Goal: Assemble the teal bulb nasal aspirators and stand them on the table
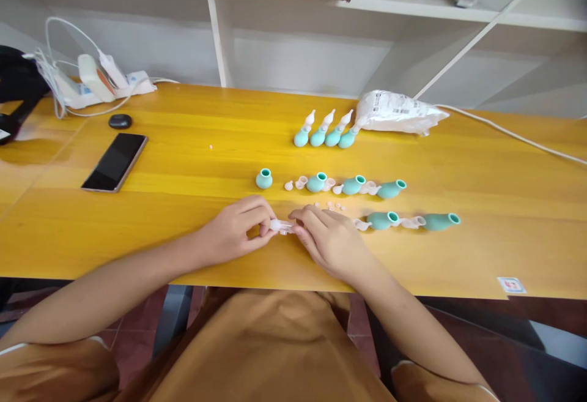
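Wooden table (183,237), left hand (238,230) and right hand (328,240) pinching clear nozzle (280,226)

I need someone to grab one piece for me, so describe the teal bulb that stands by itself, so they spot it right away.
On the yellow wooden table, look just beyond the left hand, at the left end of the middle row of teal parts. The lone teal bulb stands upright with its opening facing up and a gap around it, while the other open bulbs in that row lie on their sides among small clear pieces.
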A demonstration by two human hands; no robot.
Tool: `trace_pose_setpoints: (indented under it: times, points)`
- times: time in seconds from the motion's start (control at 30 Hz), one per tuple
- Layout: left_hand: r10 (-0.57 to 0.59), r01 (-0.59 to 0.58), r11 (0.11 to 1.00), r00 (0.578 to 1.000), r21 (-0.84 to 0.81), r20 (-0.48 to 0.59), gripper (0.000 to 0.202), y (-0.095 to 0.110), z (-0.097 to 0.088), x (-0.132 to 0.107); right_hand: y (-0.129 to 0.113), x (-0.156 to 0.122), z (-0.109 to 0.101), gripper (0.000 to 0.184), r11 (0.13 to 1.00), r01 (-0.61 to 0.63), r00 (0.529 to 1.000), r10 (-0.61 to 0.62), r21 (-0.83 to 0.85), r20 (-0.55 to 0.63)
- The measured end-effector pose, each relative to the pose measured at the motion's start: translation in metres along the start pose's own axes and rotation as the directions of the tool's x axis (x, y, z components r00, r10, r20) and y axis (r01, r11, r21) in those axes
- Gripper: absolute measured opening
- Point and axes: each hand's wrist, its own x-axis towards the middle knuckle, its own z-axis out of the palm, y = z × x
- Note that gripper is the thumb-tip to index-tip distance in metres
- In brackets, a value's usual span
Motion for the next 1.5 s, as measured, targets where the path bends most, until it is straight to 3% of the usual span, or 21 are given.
trace_pose_setpoints:
  times: [0.2, 0.47, 0.73, 0.83, 0.9, 1.0, 1.1, 1.2, 1.33, 1.5]
  points:
    - [-0.050, 0.050, 0.998, 0.999, 0.033, -0.002, 0.025, -0.005, 0.000, 0.002, -0.002, 0.001, 0.002, 0.033, 0.999, -0.005, 0.999, 0.006, -0.033, 0.045]
    - [-0.034, 0.032, 0.999, 0.998, 0.038, 0.049, 0.026, -0.005, -0.001, 0.001, -0.002, -0.001, 0.004, 0.030, 1.000, -0.005, 0.993, 0.004, 0.008, 0.115]
    - [0.045, -0.059, 0.993, 0.990, 0.102, 0.134, 0.032, -0.004, 0.002, 0.002, -0.007, 0.000, 0.003, 0.029, 0.999, 0.031, 0.989, -0.036, 0.037, 0.140]
    - [0.046, -0.074, 0.989, 0.976, 0.127, 0.211, 0.029, -0.001, -0.011, 0.006, -0.007, -0.001, 0.005, 0.026, 0.997, 0.040, 0.990, -0.048, 0.060, 0.129]
    - [-0.066, 0.031, 0.983, 0.980, 0.181, 0.186, 0.024, -0.006, -0.033, 0.011, -0.006, -0.001, 0.007, 0.023, 0.997, 0.032, 0.993, -0.039, 0.064, 0.115]
    - [-0.293, 0.285, 0.893, 0.956, 0.350, -0.031, 0.017, -0.038, -0.080, 0.020, -0.004, -0.002, 0.009, 0.019, 0.999, 0.014, 0.992, -0.020, 0.042, 0.127]
    - [-0.268, 0.348, 0.770, 0.937, 0.535, -0.223, 0.018, -0.096, -0.131, 0.028, -0.005, -0.002, 0.010, 0.017, 0.999, 0.018, 0.986, -0.024, 0.035, 0.165]
    - [-0.298, 0.390, 0.776, 0.919, 0.496, -0.256, 0.020, -0.152, -0.168, 0.036, -0.007, -0.001, 0.010, 0.016, 0.998, 0.030, 0.980, -0.040, 0.053, 0.197]
    - [-0.325, 0.402, 0.801, 0.914, 0.443, -0.241, 0.024, -0.191, -0.181, 0.047, -0.006, 0.000, 0.009, 0.015, 0.997, 0.013, 0.972, -0.030, 0.076, 0.231]
    - [-0.347, 0.441, 0.779, 0.895, 0.446, -0.279, 0.026, -0.198, -0.166, 0.055, -0.006, 0.002, 0.009, 0.018, 0.997, 0.020, 0.974, -0.036, 0.072, 0.225]
